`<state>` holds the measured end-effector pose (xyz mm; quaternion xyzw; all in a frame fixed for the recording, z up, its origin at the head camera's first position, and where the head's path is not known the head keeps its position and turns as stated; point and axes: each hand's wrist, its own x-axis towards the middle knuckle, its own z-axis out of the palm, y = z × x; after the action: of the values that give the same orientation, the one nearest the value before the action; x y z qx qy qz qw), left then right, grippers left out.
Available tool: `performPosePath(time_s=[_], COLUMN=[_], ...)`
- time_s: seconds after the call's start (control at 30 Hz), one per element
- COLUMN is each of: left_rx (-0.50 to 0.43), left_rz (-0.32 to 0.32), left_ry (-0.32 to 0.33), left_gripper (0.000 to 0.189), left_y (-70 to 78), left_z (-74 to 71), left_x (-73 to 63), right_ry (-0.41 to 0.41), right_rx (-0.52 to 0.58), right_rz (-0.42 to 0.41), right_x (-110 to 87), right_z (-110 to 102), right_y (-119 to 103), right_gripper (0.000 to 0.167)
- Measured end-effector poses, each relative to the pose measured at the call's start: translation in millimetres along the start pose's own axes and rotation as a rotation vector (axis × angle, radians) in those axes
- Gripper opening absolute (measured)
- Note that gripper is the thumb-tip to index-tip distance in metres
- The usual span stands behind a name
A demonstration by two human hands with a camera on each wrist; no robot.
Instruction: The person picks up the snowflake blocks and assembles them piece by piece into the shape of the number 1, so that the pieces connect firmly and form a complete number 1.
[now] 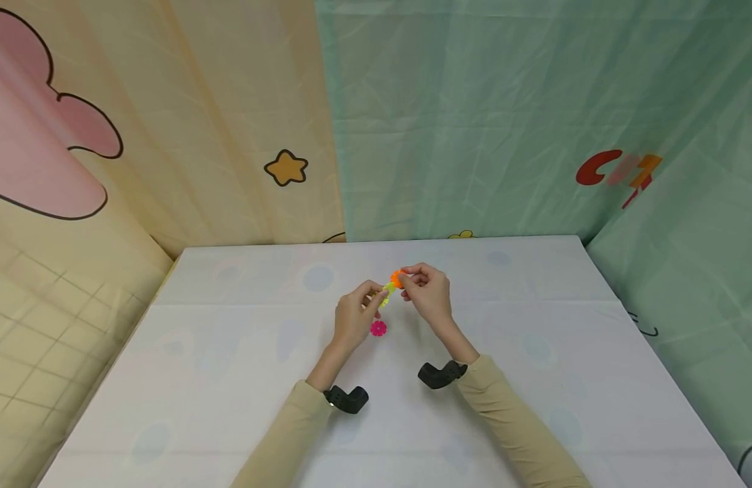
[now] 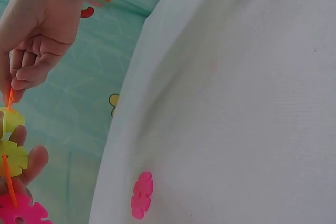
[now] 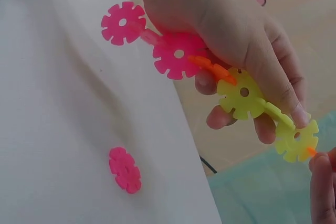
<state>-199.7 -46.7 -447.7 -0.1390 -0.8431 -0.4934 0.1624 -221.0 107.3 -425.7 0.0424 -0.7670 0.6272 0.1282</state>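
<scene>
The left hand (image 1: 353, 318) grips a chain of snowflake discs (image 3: 231, 80), pink through orange to yellow-green, held in the air above the middle of the tabletop (image 1: 534, 407). The chain's long axis runs from the left palm up and toward the right hand (image 1: 427, 293), which pinches an orange disc (image 1: 397, 278) between its fingertips at the chain's far, yellow-green end; the wrist views show its edge at the last disc. One loose pink disc (image 1: 378, 329) lies flat on the tabletop just below and between the hands, nearer the left, apart from the chain. A black wrist camera (image 1: 348, 399) sits on each forearm. Nothing stands between the orange disc and the chain's end.
</scene>
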Motion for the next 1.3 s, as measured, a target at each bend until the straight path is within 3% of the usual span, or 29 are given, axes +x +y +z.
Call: performPosePath(time_s=[0.2,0.53,0.83,1.3], left_rx=[-0.005,0.009,-0.005,-0.007], left_rz=[-0.007,-0.009,0.030,0.027], left_ry=[0.017,0.036,0.065,0.049], left_gripper=[0.017,0.017,0.015,0.017], left_y=[1.0,-3.1,-5.8,-8.1], left_z=[-0.5,0.2,1.7,5.0], left_x=[0.1,-0.7,0.1,-1.0], right_ry=[0.004,-0.003,0.000,-0.016], right_rx=[0.031,0.079,0.091,0.079], right_rz=[0.007,0.093,0.133,0.164], right_x=[0.9,0.7,3.2,3.2], right_z=[2.0,5.2,6.9,5.3], right_y=[-2.1,1.2,1.8,5.6], right_gripper=[0.013,0.012,0.016,0.014])
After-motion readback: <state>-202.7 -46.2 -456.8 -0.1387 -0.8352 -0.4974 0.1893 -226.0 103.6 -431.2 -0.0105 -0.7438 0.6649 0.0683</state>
